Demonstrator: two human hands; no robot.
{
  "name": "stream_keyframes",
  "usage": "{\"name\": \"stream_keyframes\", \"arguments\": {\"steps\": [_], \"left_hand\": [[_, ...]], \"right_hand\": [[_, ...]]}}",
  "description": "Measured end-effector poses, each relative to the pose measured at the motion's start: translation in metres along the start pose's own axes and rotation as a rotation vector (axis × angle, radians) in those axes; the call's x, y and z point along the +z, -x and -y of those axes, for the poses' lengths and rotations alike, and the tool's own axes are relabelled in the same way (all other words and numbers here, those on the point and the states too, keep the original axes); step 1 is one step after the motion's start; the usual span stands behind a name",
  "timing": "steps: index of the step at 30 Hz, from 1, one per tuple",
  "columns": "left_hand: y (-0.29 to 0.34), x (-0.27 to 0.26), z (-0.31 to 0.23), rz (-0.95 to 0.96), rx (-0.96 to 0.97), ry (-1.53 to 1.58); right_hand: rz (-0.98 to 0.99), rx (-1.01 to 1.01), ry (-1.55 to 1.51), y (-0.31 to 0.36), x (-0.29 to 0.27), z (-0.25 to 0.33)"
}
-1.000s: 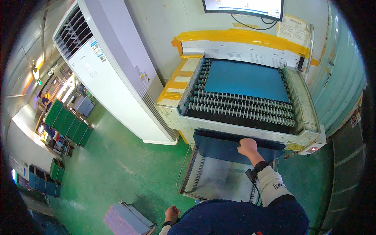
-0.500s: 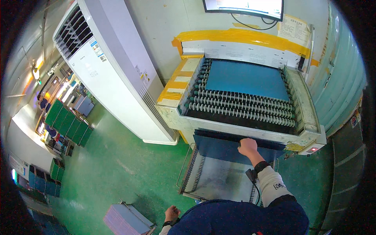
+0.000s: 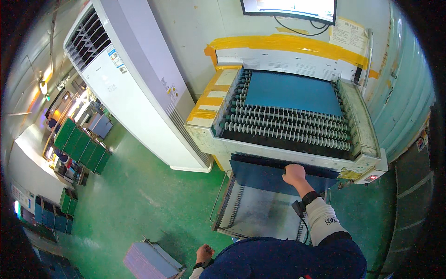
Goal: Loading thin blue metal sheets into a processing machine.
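My right hand (image 3: 294,176) is closed over the top edge of a dark blue panel (image 3: 260,177), which stands on edge in a slotted rack (image 3: 260,211) below the front of a roller machine (image 3: 288,148). At least one more dark panel shows behind it. The fingertips are partly hidden. On the machine's rollers (image 3: 288,128) a blue sheet (image 3: 292,93) lies flat near the back. Low in the view, my left hand (image 3: 204,253) hangs beside my body with its fingers curled, and nothing shows in it.
A tall white air conditioner (image 3: 134,97) stands left of the machine. On the green floor near my left hand sits a stack of panels (image 3: 151,260). A monitor (image 3: 290,9) hangs above. Green racks (image 3: 81,146) and a person (image 3: 51,122) are far left.
The blue sheet on the rollers has slid slightly away from me, toward the back of the machine. Both my hands have stayed nearly still.
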State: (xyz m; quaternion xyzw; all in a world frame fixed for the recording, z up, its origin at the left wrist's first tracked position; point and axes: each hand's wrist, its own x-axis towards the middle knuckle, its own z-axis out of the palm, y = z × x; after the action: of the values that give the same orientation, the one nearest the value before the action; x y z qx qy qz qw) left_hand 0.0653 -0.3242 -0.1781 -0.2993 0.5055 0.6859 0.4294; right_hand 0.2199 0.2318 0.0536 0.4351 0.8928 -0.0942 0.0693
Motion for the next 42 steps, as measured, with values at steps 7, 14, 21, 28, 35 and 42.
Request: {"name": "stream_keyframes", "arguments": {"steps": [7, 14, 21, 28, 35, 42], "left_hand": [[0.001, -0.003, -0.001, -0.001, -0.018, -0.071], [-0.001, -0.007, -0.001, -0.003, -0.035, -0.03], [-0.001, -0.005, 0.001, -0.035, -0.015, -0.034], [-0.006, -0.014, -0.002, 0.063, -0.02, -0.147], [-0.014, -0.008, 0.002, 0.009, -0.051, -0.076], [-0.027, -0.023, 0.003, 0.037, -0.051, -0.137]], "right_hand": [[-0.007, -0.009, -0.002, -0.002, 0.005, -0.002], [-0.006, 0.001, -0.002, -0.003, 0.008, -0.003], [-0.022, -0.011, -0.022, -0.001, 0.005, -0.002], [-0.023, -0.007, -0.024, -0.002, 0.007, -0.003], [-0.033, -0.01, -0.007, 0.0, 0.007, -0.006], [-0.012, 0.0, -0.005, -0.005, 0.009, -0.006]]}}
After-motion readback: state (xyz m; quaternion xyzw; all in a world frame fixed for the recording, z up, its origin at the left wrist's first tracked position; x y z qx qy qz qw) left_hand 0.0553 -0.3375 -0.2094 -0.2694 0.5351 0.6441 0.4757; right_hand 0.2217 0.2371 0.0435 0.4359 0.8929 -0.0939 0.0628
